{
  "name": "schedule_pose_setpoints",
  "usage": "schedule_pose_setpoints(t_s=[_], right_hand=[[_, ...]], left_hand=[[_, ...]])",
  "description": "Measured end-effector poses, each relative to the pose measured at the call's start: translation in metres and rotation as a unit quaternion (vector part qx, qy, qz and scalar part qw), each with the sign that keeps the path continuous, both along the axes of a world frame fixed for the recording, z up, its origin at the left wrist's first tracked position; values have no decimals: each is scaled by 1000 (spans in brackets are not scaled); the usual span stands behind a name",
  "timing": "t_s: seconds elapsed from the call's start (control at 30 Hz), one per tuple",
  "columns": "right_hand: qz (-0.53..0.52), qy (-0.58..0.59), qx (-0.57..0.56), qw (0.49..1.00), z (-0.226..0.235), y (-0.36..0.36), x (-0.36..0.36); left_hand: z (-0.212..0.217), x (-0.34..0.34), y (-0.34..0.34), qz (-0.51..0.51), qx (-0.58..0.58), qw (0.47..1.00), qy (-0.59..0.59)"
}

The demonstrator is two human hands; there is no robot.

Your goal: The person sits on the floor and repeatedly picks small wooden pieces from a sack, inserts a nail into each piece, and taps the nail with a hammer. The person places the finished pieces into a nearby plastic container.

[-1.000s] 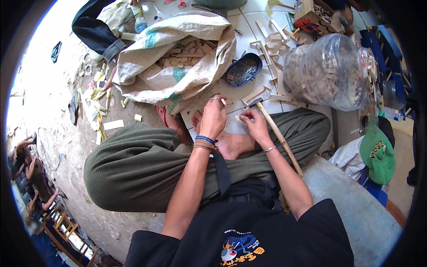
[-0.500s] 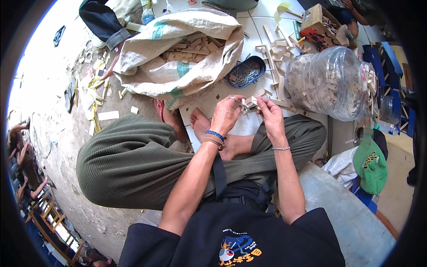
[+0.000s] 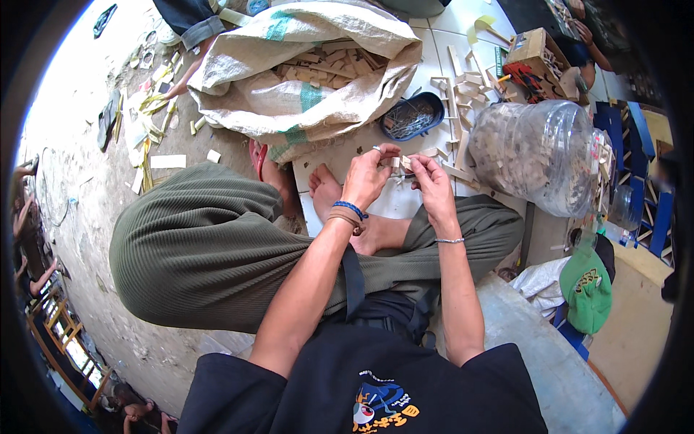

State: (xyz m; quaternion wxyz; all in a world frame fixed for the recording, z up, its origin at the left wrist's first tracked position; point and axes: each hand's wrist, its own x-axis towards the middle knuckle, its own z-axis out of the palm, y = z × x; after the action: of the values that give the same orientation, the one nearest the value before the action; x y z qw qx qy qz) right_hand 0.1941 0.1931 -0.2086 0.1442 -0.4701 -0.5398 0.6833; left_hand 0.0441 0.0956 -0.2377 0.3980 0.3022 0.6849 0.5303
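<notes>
I view the hands from above through the head camera. Left hand (image 3: pixel 365 179): thumb and fingers bent, pinching a small pale wood block (image 3: pixel 395 163) with a flat, squared face. Right hand (image 3: pixel 436 189): fingertips closed on a second wood piece (image 3: pixel 407 163), also pale and blocky. I see both pieces held up between the hands, nearly meeting; I cannot tell whether they touch.

Beyond, I note smooth white floor tiles (image 3: pixel 432 54) with dark joints, carrying thin pale strips (image 3: pixel 456 137) of straight-edged wood. Near them sits a rounded-oblong blue tray (image 3: pixel 389 132) of slim, grey metal nails (image 3: pixel 413 117). Left of it, a coarse woven sack (image 3: pixel 235 76), creased, white with green bands, gapes over flat wood offcuts (image 3: pixel 329 66). On the right, a ribbed, clear plastic jar (image 3: pixel 531 155) lies sideways; its contents look blurred.
</notes>
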Motion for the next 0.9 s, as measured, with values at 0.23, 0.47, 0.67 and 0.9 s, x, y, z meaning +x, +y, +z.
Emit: schedule_pose_setpoints(t_s=[0.23,0.47,0.67,0.9], right_hand=[[3,-4,-2,1000,-3,-4,0],[8,-4,-8,1000,1,-5,-1],[10,-11,19,1000,0,-6,-2],[3,-1,22,1000,3,-4,-1]], left_hand=[[-5,2,0,5,0,1000,-14],[-4,2,0,5,1,1000,-18],[-2,1,0,0,-9,1000,-3],[-5,2,1,3,-9,1000,-4]])
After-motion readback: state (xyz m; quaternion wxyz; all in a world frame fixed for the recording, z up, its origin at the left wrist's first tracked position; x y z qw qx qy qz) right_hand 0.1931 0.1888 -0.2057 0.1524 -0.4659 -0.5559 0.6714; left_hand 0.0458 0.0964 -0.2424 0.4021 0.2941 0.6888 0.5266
